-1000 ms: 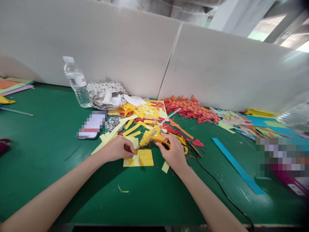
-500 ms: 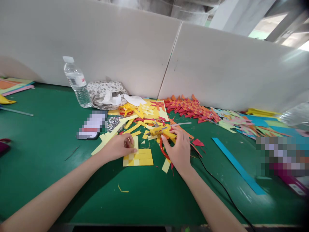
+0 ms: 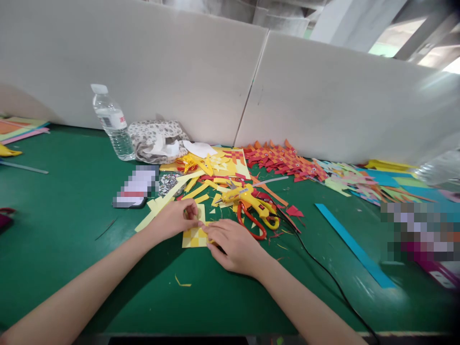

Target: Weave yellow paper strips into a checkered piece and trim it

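Observation:
A small woven paper mat (image 3: 194,238), checked in pale and deeper yellow, lies flat between my hands. My left hand (image 3: 176,218) is closed, thumb and forefinger pinching a pale yellow paper strip (image 3: 201,213) at the mat's upper edge. From the right, my right hand (image 3: 233,245) has its bent fingers on the mat's right part, fingertips close to the left hand's and covering much of that side. Just beyond it rests a yellow hot glue gun (image 3: 247,195), untouched. Scissors with red handles (image 3: 264,235) lie partly under the gun.
Cut yellow strips (image 3: 158,206) and scraps surround the work. Behind are a phone (image 3: 136,187), a water bottle (image 3: 114,124), a patterned cloth pouch (image 3: 154,139) and red-orange woven paper fish (image 3: 283,160). A black cord (image 3: 323,268) and blue strip (image 3: 354,244) lie at right.
My right hand has let go of the glue gun, leaving it on the scraps, and has moved left and nearer to me onto the mat. My left hand has hardly moved.

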`<move>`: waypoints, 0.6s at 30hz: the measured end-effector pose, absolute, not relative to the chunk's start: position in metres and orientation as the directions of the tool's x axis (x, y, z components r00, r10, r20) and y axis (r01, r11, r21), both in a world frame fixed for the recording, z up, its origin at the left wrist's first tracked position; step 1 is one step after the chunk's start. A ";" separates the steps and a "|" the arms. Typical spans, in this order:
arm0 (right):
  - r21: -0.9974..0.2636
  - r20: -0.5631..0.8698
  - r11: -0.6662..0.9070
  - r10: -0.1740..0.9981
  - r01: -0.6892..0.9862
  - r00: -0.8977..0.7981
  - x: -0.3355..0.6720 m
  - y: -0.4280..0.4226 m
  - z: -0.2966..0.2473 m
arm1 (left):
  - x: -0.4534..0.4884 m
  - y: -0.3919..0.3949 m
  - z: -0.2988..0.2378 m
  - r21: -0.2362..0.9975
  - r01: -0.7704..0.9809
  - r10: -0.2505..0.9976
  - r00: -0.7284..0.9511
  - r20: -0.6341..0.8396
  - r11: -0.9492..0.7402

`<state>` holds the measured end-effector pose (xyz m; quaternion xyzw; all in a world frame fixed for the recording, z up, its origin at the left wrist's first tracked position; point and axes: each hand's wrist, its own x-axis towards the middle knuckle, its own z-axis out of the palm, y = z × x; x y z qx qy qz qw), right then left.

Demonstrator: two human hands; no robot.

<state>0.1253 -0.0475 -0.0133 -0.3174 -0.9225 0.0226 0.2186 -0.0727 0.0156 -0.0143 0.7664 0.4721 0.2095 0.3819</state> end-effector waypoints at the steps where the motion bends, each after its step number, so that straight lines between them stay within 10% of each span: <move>1: -0.190 0.396 0.800 0.593 0.570 -0.701 0.125 -0.047 -0.013 | -0.073 0.016 -0.015 0.783 0.564 0.883 0.468 -0.039 -0.264; 18: -0.181 0.384 0.804 0.588 0.567 -0.712 0.124 -0.047 -0.015 | -0.070 0.016 -0.010 0.734 0.608 0.871 0.489 -0.046 -0.303</move>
